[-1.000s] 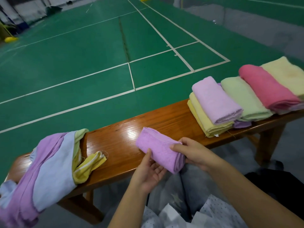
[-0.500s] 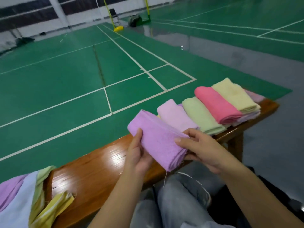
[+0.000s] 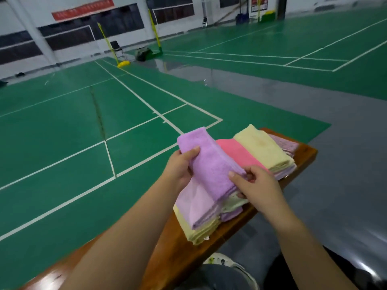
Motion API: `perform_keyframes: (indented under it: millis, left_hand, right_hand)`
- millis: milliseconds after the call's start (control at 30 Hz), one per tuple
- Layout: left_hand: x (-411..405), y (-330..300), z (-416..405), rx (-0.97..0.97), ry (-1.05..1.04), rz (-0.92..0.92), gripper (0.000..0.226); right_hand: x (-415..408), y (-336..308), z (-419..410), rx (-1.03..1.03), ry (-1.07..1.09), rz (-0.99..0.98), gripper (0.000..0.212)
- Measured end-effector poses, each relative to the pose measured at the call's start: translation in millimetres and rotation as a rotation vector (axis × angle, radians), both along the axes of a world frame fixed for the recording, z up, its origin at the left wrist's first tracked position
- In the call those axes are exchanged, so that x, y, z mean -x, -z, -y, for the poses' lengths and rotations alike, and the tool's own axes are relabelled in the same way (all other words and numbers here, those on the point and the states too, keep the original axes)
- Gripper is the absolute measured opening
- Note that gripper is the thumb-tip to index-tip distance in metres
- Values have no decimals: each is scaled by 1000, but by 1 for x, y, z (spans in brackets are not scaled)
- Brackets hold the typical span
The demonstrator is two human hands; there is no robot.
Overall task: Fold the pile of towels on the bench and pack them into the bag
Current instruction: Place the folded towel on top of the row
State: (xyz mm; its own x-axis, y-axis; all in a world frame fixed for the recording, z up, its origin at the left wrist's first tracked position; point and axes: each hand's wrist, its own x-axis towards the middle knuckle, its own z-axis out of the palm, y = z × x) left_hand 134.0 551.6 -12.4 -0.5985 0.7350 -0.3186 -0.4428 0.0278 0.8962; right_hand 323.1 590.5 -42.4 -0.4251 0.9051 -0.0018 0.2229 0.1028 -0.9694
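Head view shows your two hands holding a folded purple terry-cloth towel [image 3: 211, 164] in the air above the row of folded towels at the far end of the glossy brown wooden bench [image 3: 307, 151]. Your left hand [image 3: 180, 168] grips its left edge, thumb laid across the top; your right hand [image 3: 254, 183] pinches its near right edge, fingers curled under. It is a thick, soft oblong with a fuzzy nap and tidy layered edges at the near end. Under and beside it lie a folded pale pink towel [image 3: 199, 208] on a folded pale yellow towel [image 3: 199, 232], a folded coral-pink towel [image 3: 236, 152] and a folded cream-yellow towel [image 3: 261, 147]. Beyond the bench spreads a green badminton court floor [image 3: 62, 143] with white lines.
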Motion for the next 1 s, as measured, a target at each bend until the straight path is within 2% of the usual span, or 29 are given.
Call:
perform_keyframes:
  millis: [33, 133, 167, 233, 300, 367, 467, 633, 767, 1000]
  left_hand:
    - [-1, 3, -6, 57, 5, -117, 47]
    - [-11, 9, -13, 411, 39, -639, 71]
    - [-19, 8, -11, 463, 80, -776, 73]
    - [-33, 8, -5, 439, 197, -981, 57]
    - [-41, 8, 5, 428, 296, -1047, 36]
    - [-46, 7, 20, 412, 326, -1002, 30]
    - [-50, 3, 50, 308, 263, -852, 24]
    - [-46, 12, 131, 196, 64, -518, 16]
    - [-33, 35, 203, 218, -191, -347, 13]
    - [-16, 82, 344, 351, -524, -217, 8]
  right_hand:
    - [1, 4, -3, -12, 6, 59, 31]
    - [0, 13, -7, -56, 1, 258, 36]
    - [-1, 14, -7, -75, 10, 288, 38]
    - [-1, 16, -4, -121, 30, 310, 39]
    - [-2, 16, -2, -206, 58, 342, 37]
    - [-2, 10, 2, -277, 87, 325, 34]
    - [0, -6, 20, -301, 36, 210, 25]
    - [26, -19, 75, -235, -270, 156, 15]
    - [53, -7, 125, -160, -514, 217, 12]
    - [108, 24, 223, -140, -863, 298, 7]
